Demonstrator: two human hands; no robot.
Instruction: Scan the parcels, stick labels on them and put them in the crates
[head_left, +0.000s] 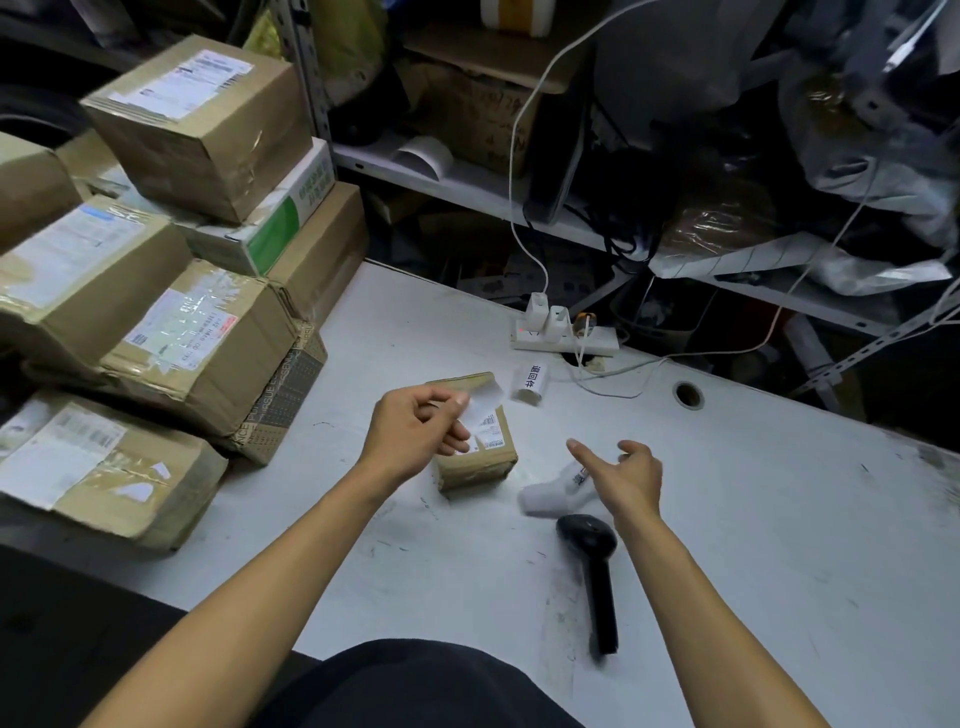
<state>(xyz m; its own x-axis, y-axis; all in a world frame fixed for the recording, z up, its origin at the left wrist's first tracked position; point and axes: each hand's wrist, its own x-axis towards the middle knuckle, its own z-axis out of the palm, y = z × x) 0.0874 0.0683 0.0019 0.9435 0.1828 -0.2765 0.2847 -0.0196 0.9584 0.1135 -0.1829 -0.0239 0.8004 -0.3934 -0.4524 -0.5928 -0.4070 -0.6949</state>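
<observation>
Head view: labelling a parcel at a scuffed white tabletop.
The left hand pinches a white paper label over a small brown cardboard parcel; the right hand hovers open, forefinger extended, above a white label roll near a black handheld scanner. Stacked brown cartons stand left; cluttered metal shelving and a white power strip lie behind.
</observation>
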